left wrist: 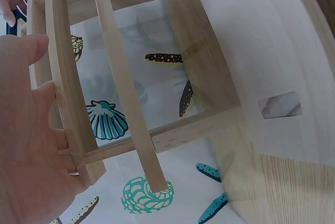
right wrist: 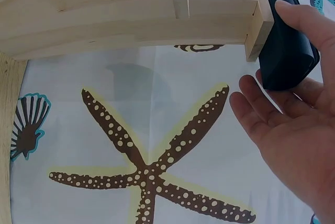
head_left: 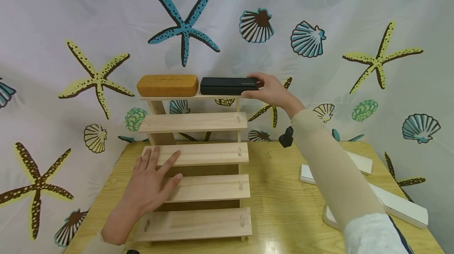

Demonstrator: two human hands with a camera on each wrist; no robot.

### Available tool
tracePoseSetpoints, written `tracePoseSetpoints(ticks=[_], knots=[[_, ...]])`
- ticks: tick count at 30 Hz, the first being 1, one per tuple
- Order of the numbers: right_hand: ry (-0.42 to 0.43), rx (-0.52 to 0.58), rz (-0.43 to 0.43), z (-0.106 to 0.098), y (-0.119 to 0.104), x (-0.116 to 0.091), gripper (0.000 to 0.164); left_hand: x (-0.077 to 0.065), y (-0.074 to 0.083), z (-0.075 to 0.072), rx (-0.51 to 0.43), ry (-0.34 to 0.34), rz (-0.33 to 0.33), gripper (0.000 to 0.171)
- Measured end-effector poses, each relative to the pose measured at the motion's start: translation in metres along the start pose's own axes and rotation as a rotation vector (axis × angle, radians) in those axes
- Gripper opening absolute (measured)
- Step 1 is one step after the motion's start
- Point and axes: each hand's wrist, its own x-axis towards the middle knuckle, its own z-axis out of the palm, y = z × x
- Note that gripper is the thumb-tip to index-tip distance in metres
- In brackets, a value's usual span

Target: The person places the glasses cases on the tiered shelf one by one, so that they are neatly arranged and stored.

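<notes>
A wooden tiered rack (head_left: pixel 198 122) with several step-like shelves stands on the table. On its top tier sit an orange glasses case (head_left: pixel 167 86) at the left and a black glasses case (head_left: pixel 227 86) beside it. My right hand (head_left: pixel 271 90) holds the black case by its right end, thumb in front and fingers behind; the right wrist view shows the case's end (right wrist: pixel 287 62) between thumb and fingers, jutting past the shelf end. With fingers spread, my left hand (head_left: pixel 150 185) rests on the middle tiers at their left side. In the left wrist view its fingers lie along a shelf edge.
Several white boxes (head_left: pixel 399 204) lie on the right of the wooden table (head_left: pixel 280 191), partly covered by my right forearm. A white cloth (head_left: pixel 227 17) printed with starfish and shells hangs behind and around the table.
</notes>
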Motion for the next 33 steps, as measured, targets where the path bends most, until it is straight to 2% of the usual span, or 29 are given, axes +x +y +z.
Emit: tracePoseSetpoints(ticks=[11,33], knots=[[-0.036,0.024,-0.003,0.004,-0.003,0.010,0.072,0.001,0.005,-0.001,0.008,-0.001,-0.005,0.063],[-0.051,0.064,-0.009,0.011,-0.006,0.016,0.076,0.001,0.007,-0.002,-0.008,-0.008,-0.023,0.064]])
